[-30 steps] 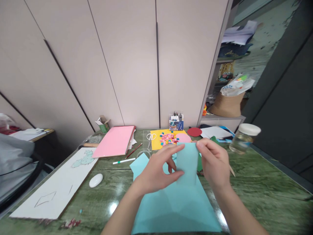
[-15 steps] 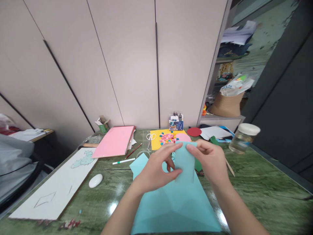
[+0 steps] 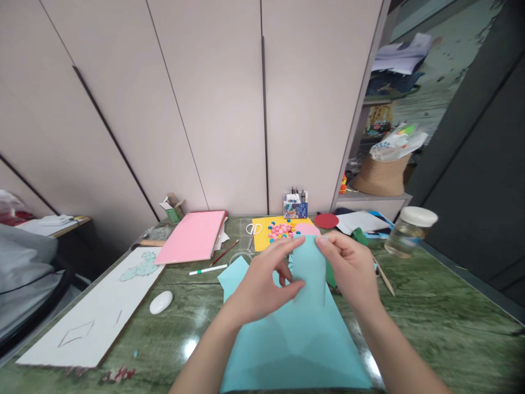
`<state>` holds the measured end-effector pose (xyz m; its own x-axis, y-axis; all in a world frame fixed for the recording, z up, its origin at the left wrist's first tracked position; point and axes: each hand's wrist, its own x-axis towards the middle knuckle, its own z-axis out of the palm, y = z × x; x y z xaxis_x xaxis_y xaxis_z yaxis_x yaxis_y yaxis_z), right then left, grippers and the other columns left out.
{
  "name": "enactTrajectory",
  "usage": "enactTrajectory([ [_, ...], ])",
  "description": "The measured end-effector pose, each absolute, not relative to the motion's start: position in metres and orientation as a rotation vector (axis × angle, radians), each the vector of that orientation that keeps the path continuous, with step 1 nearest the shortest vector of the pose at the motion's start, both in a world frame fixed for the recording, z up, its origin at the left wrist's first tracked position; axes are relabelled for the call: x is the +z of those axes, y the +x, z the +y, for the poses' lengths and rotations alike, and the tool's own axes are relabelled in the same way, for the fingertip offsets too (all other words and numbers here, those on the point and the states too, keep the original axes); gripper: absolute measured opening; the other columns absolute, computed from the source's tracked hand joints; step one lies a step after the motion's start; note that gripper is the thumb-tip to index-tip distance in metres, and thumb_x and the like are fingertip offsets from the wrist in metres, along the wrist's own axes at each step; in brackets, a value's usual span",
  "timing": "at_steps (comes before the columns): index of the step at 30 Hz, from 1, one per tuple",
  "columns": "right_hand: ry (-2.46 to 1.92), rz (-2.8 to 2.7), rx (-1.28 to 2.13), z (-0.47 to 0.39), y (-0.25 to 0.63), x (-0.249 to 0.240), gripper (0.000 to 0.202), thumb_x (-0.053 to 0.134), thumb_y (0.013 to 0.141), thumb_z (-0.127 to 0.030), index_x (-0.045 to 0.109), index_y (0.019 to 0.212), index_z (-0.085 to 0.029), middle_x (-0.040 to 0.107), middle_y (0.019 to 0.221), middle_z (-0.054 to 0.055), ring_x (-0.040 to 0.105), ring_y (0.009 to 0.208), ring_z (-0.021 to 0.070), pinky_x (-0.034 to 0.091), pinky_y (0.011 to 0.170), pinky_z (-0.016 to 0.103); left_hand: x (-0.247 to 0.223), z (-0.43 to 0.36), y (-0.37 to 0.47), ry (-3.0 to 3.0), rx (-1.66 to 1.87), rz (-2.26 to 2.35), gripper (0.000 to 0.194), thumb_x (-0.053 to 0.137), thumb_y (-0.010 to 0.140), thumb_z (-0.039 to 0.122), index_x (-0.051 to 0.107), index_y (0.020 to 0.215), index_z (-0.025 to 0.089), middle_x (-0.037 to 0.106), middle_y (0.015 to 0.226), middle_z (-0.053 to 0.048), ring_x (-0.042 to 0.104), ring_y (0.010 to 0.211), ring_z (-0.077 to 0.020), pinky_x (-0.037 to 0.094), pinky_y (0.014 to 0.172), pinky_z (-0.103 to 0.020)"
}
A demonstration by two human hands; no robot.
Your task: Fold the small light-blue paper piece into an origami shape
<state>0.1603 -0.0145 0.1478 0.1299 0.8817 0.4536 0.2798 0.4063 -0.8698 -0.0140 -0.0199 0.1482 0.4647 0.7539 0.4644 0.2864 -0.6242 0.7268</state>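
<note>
Both my hands hold a small light-blue piece of paper (image 3: 309, 271) upright above a larger sheet of the same blue. My left hand (image 3: 264, 282) grips its left edge, thumb low and forefinger at the top corner. At the upper right corner my right hand (image 3: 348, 265) pinches the paper between thumb and fingers. Beneath them the large blue sheet (image 3: 297, 350) lies on the green table (image 3: 447, 317), its left corner showing past my left hand. Part of the sheet is hidden behind my hands and the small piece.
Behind my hands lie yellow paper (image 3: 260, 241) with pink and blue bits, and scissors (image 3: 253, 230). Leftward are a pink folder (image 3: 192, 235), a marker (image 3: 208, 270), a white mouse-shaped object (image 3: 161, 302) and a drawing board (image 3: 82, 323). A lidded jar (image 3: 410, 232) stands right.
My right thumb has drawn back toward the top right corner of the small paper. My left hand and the large sheet have hardly moved.
</note>
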Motion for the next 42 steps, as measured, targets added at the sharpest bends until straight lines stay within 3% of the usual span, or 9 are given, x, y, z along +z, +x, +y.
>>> enactTrajectory([
  [5, -1.167, -1.414, 0.568, -0.013, 0.157, 0.144, 0.032, 0.051, 0.082, -0.042, 0.048, 0.061, -0.018, 0.025, 0.05, -0.007, 0.024, 0.047, 0.0084, 0.022, 0.044, 0.022, 0.15, -0.021, -0.013, 2.124, 1.066, 0.885, 0.068, 0.06, 0.07, 0.007, 0.039, 0.131, 0.03, 0.049, 0.127, -0.008, 0.054, 0.06, -0.0033, 0.05, 0.071, -0.025],
  [10, -1.173, -1.397, 0.546, -0.012, 0.158, 0.144, 0.032, 0.052, 0.082, -0.041, 0.046, 0.06, -0.018, 0.024, 0.05, -0.007, 0.023, 0.049, 0.0084, 0.022, 0.046, 0.022, 0.149, -0.02, -0.013, 2.096, 1.076, 0.88, 0.069, 0.06, 0.071, 0.006, 0.038, 0.131, 0.032, 0.055, 0.116, -0.004, 0.053, 0.059, -0.0037, 0.05, 0.071, -0.025],
  [17, -1.063, -1.498, 0.875, -0.008, 0.167, 0.151, 0.03, 0.062, 0.075, -0.041, 0.051, 0.061, -0.017, 0.043, 0.055, -0.004, 0.034, 0.052, 0.0088, 0.027, 0.049, 0.023, 0.148, -0.019, -0.016, 1.986, 1.176, 0.868, 0.067, 0.06, 0.072, 0.008, 0.039, 0.13, 0.036, 0.046, 0.125, -0.005, 0.052, 0.059, -0.0021, 0.051, 0.064, -0.022],
  [26, -1.136, -1.446, 0.753, -0.008, 0.163, 0.147, 0.03, 0.062, 0.074, -0.04, 0.051, 0.058, -0.017, 0.041, 0.051, -0.005, 0.034, 0.049, 0.0087, 0.028, 0.047, 0.023, 0.149, -0.019, -0.017, 2.01, 1.165, 0.912, 0.066, 0.059, 0.074, 0.01, 0.037, 0.131, 0.035, 0.048, 0.124, -0.005, 0.053, 0.061, -0.0037, 0.05, 0.062, -0.021],
  [34, -1.054, -1.497, 0.927, -0.008, 0.164, 0.151, 0.031, 0.063, 0.072, -0.041, 0.051, 0.059, -0.016, 0.044, 0.055, -0.004, 0.037, 0.051, 0.0088, 0.029, 0.047, 0.022, 0.147, -0.016, -0.019, 1.969, 1.24, 0.917, 0.064, 0.06, 0.075, 0.012, 0.039, 0.13, 0.035, 0.05, 0.121, -0.005, 0.052, 0.059, -0.0034, 0.05, 0.065, -0.024],
  [42, -1.109, -1.438, 0.864, -0.007, 0.161, 0.145, 0.031, 0.066, 0.07, -0.042, 0.053, 0.058, -0.016, 0.045, 0.051, -0.004, 0.038, 0.048, 0.0087, 0.03, 0.047, 0.022, 0.147, -0.016, -0.018, 1.972, 1.245, 0.939, 0.063, 0.06, 0.075, 0.012, 0.039, 0.13, 0.035, 0.05, 0.121, -0.005, 0.053, 0.06, -0.0037, 0.05, 0.064, -0.024],
])
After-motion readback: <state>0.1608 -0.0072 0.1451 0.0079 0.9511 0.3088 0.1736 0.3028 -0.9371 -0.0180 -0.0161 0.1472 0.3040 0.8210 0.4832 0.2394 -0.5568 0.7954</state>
